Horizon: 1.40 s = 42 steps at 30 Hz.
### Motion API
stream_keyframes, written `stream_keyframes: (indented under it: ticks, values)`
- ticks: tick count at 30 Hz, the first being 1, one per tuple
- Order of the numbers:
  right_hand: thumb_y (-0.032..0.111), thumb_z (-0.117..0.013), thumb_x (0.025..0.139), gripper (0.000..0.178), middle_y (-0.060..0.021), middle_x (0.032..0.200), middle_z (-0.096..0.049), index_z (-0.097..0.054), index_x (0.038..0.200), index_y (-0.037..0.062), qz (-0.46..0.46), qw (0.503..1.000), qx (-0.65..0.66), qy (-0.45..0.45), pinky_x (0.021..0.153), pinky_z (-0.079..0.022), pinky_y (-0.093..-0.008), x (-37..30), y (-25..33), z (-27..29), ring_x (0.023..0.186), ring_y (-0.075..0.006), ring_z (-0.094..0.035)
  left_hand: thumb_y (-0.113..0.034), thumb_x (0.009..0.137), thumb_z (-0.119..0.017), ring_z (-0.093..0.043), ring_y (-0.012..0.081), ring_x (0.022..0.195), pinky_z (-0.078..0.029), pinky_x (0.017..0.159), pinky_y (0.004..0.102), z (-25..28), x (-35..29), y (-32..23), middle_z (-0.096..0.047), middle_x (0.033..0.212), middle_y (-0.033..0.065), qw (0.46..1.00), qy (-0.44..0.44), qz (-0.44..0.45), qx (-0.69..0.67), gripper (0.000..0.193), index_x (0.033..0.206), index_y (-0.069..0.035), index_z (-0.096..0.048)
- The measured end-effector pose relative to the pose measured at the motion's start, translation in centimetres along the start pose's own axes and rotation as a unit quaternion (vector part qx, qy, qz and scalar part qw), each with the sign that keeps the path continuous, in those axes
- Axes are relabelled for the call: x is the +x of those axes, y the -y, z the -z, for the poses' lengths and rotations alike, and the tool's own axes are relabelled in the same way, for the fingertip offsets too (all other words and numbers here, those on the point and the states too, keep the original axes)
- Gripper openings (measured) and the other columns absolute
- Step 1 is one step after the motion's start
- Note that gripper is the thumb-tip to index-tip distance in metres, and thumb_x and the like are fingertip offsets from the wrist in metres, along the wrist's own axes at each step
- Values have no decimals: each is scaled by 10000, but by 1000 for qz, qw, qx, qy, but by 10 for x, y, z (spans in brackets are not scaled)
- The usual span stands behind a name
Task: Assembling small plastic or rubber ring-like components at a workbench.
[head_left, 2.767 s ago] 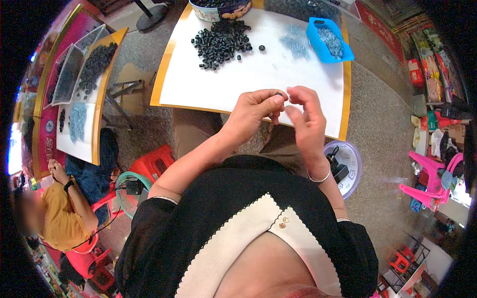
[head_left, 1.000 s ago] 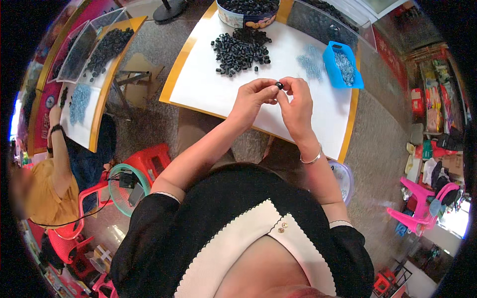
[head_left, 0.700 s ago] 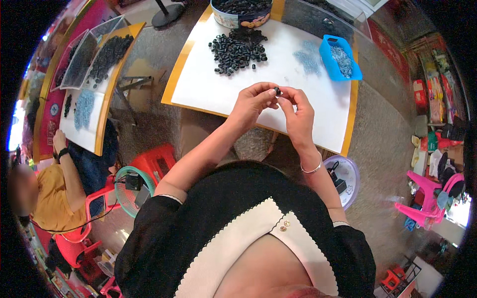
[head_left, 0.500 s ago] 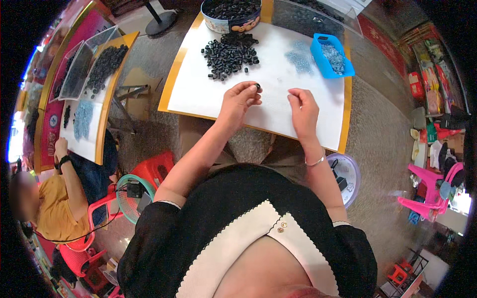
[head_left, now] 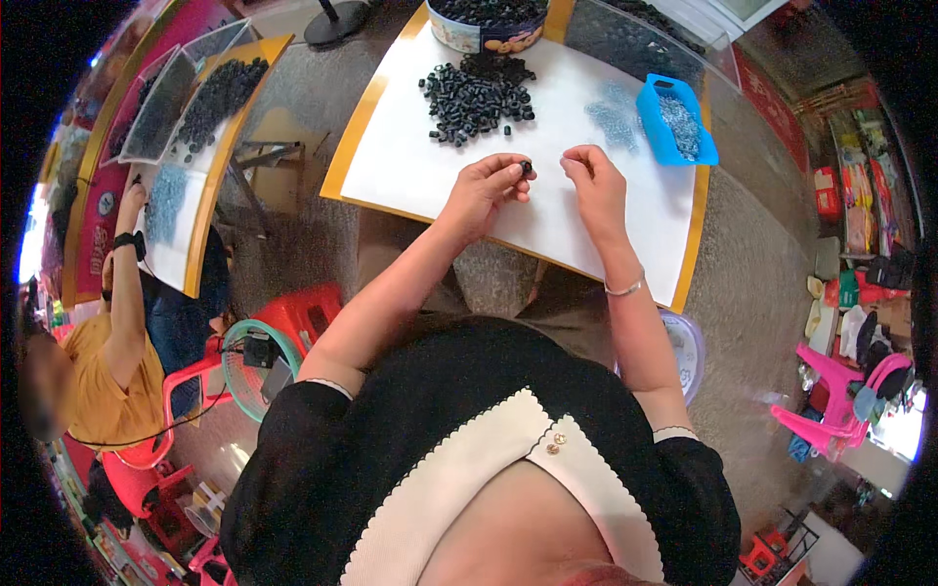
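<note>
Closed between thumb and forefinger, the grip of the left hand point(head_left: 477, 200) holds one small black cylindrical bead point(head_left: 527, 168), which sits right at the fingertips on the side toward the other hand. It is too small to read which way its long axis points. Just right of the grip hangs the right hand point(head_left: 602, 200), roughly level with it, thumb and forefinger bent close together; I cannot tell whether anything tiny is pinched there. These fingertips are apart from the bead, and the white worktop point(head_left: 625, 262) shows through the gap.

Ahead of the grip, a little left, a single loose black bead point(head_left: 507, 130) lies nearest, with the heap of black beads point(head_left: 474, 105) past it. Farther right of the grip, beyond the right hand, come a thin spread of clear bluish beads point(head_left: 613, 117) and then a bright blue tray point(head_left: 658, 140) of the same kind.

Farthest ahead, a round patterned tin point(head_left: 459, 37) full of black pieces stands behind the heap, and a see-through bin point(head_left: 635, 51) lies along the worktop's far right side.
</note>
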State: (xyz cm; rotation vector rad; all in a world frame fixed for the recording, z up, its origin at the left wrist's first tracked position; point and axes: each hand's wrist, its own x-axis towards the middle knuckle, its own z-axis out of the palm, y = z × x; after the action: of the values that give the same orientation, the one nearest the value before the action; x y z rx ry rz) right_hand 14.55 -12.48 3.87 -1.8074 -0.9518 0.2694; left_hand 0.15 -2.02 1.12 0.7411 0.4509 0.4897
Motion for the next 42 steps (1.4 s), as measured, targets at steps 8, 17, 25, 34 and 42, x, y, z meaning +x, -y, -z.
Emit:
stream_keyframes:
  ticks: [8,17,25,34,42]
  values:
    - [80,-606,825,100,-77,840,-653,-627,888,5,17,992,64,109,670,-477,-253,-15,36,-6,743,-139,-604,-85,895,-573,-584,149,743,-507,665,276,9,5,7,-629,908,107,999,52,-3,-4,234,1084,54,-569]
    - [105,-651,789,169,-28,777,-599,-592,922,21,-91,960,138,228,606,-440,-244,3,28,4,676,-105,-541,-92,893,-578,-577,145,742,-502,685,273,12,3,1,-621,898,93,994,99,36,30,231,1079,47,-581]
    - [128,-642,796,143,16,754,-554,-597,891,30,-205,907,260,258,577,-386,-208,14,26,-9,634,-76,-475,-124,926,-536,-580,123,756,-504,704,257,26,7,-3,-616,932,88,986,147,77,-34,245,1116,29,-549]
    - [182,-622,794,134,-106,783,-599,-645,865,71,87,993,-43,72,646,-461,-346,45,1,-47,683,-224,-581,-159,926,-543,-575,112,755,-497,694,239,29,11,0,-602,948,70,974,167,73,-136,234,1105,-9,-543]
    - [168,-584,809,162,-113,859,-629,-655,906,58,142,977,-146,62,682,-493,-348,50,-10,-70,760,-248,-616,-182,925,-546,-560,103,765,-485,692,230,28,9,1,-593,962,67,974,166,78,-137,255,1122,-21,-527]
